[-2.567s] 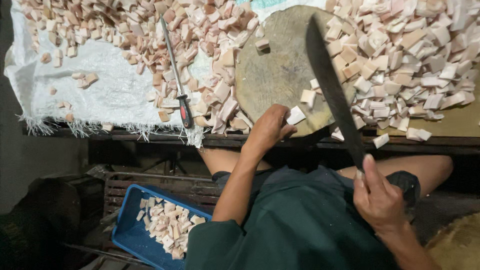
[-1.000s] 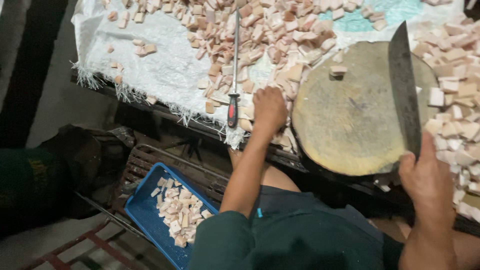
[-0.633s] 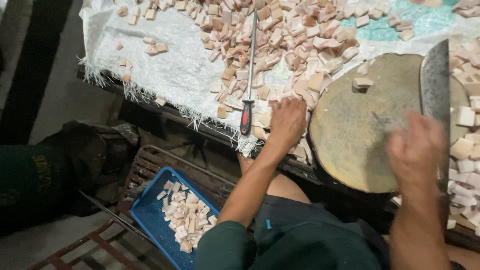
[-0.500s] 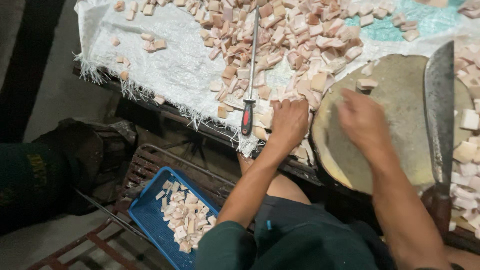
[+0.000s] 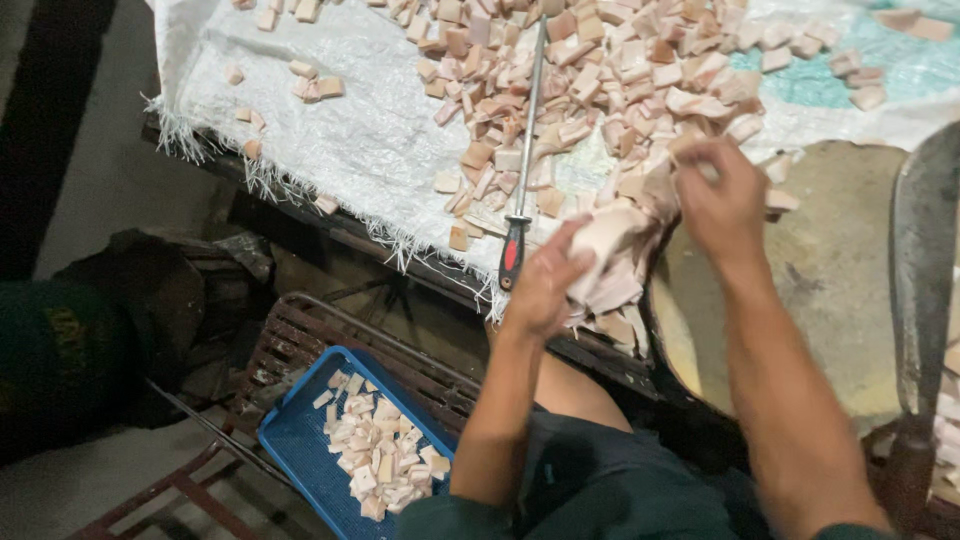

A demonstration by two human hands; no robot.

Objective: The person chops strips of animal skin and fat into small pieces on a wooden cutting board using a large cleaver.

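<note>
**Asker:** Since half a second ago, what has moved?

**Describer:** Both hands have shifted. The right hand has left the round chopping block and now reaches into the heap of cut pieces at the block's far-left edge. The left hand has curled round a pale slab at the surface's near edge.

**Asker:** How are the hands set?

**Describer:** The left is closed on the slab. The right is cupped, its fingers bent over a small piece; whether it grips, I cannot tell.

**Asker:** How might the slab handle?

**Describer:** It looks soft, limp and probably greasy, so a full wrap round its middle seems safest.

**Asker:** What else is about?

**Describer:** A sharpening rod lies on the white sacking; a cleaver rests on the block at the right; a blue tray of pieces sits below.
</note>
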